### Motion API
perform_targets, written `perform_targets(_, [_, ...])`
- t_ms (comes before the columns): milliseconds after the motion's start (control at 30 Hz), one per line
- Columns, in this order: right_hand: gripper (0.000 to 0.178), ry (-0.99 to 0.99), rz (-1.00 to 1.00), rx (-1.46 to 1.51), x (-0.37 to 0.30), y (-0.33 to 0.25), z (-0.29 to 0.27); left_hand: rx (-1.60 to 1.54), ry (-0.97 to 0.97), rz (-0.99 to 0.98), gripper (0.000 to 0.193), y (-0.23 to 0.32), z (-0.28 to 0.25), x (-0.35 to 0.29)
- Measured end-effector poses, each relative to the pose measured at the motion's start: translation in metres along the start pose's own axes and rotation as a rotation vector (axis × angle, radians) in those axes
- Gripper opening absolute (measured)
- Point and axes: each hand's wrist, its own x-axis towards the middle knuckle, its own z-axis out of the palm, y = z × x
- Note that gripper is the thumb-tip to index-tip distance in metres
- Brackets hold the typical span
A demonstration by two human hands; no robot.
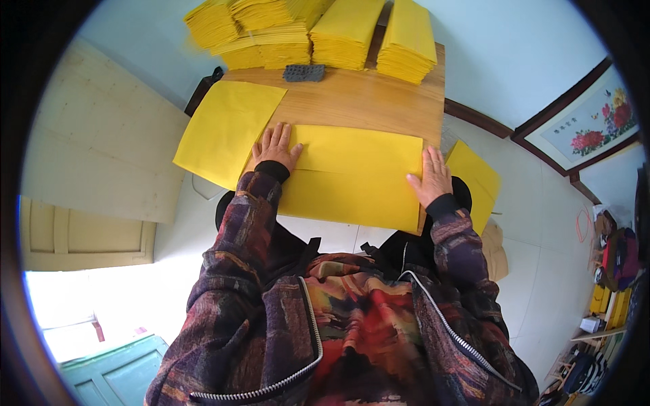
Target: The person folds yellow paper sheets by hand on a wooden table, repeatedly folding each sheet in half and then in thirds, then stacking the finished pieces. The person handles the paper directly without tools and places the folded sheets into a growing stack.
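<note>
A wide yellow sheet [355, 183] lies before me on the wooden table, with a fold or overlapping edge running across its middle. Its near edge reaches past the front of the table, over my lap. My left hand [276, 147] rests on the sheet's left end, fingers stretched out and apart. Flat against the right end lies my right hand [431, 177], its fingers extended and the thumb spread inward. Neither hand grips anything. Just left of my left hand is another yellow sheet [227, 128], overhanging the table's left side.
Several stacks of folded yellow sheets [406, 44] stand along the table's [352, 98] far side. A dark grey textured block [304, 73] sits before them. More yellow sheet material [477, 186] hangs beside my right forearm. A framed flower picture [589, 128] leans or hangs at the right wall.
</note>
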Motion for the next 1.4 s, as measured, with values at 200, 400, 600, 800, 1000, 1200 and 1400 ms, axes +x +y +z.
perform_targets(200, [0.071, 0.106, -0.271, 0.167, -0.046, -0.005, -0.035, -0.395, 0.224, 0.412, 0.065, -0.022, -0.008, -0.06])
perform_targets(400, [0.087, -0.18, -0.354, 0.094, -0.067, -0.023, -0.051, -0.075, -0.021, 0.528, 0.08, -0.022, -0.02, -0.127])
perform_targets(600, [0.093, -0.14, -0.348, 0.043, -0.072, -0.027, -0.045, -0.008, 0.28, 0.556, 0.065, -0.03, 0.002, -0.118])
perform_targets(800, [0.088, -0.09, -0.37, 0.024, -0.075, -0.028, -0.041, -0.129, 0.387, 0.585, 0.042, -0.042, 0.009, -0.112])
perform_targets(1000, [0.076, -0.039, -0.394, 0.088, -0.078, -0.022, -0.041, -0.333, 0.366, 0.597, 0.028, -0.044, -0.008, -0.105])
perform_targets(1200, [0.045, 0.004, -0.435, 0.213, -0.064, -0.008, -0.044, -0.626, 0.111, 0.47, 0.019, -0.049, -0.022, -0.085])
perform_targets(1400, [0.014, 0.014, -0.224, 0.52, -0.035, 0.0, -0.045, -0.711, -0.007, 0.331, 0.015, -0.056, -0.018, -0.048])
